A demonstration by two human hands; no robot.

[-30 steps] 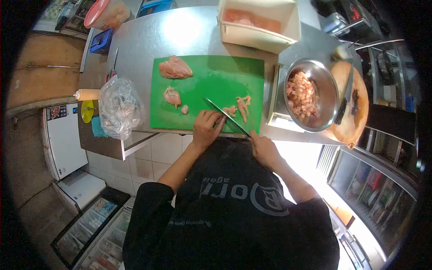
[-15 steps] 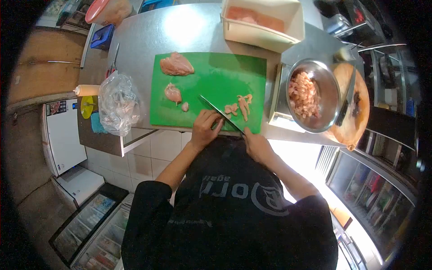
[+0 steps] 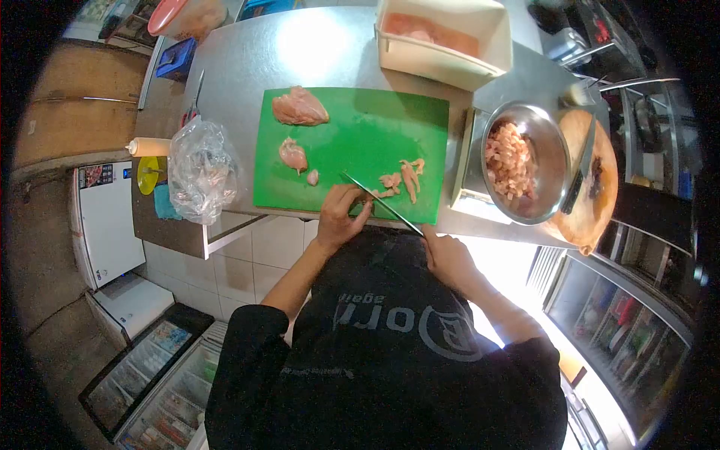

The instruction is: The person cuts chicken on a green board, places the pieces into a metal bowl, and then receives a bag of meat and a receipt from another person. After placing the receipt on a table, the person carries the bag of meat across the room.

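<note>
On the green cutting board [image 3: 360, 135], my left hand [image 3: 339, 215] presses down on a piece of raw chicken at the near edge, fingers curled. My right hand [image 3: 448, 257] grips the handle of a long knife [image 3: 382, 204]. Its blade slants across the board right beside my left fingers. Thin chicken strips [image 3: 401, 180] lie just beyond the blade. A large chicken piece [image 3: 299, 107] sits at the board's far left corner. Two smaller pieces [image 3: 293, 155] lie below it.
A steel bowl of diced chicken [image 3: 517, 161] sits on a scale right of the board. A round wooden board with a cleaver [image 3: 592, 180] lies beyond it. A beige tub of meat [image 3: 442, 37] stands behind, and a crumpled plastic bag [image 3: 199, 176] lies left.
The knife has slid a little toward me and to the right, and my right hand has drawn back with it. My left hand stays on the meat.
</note>
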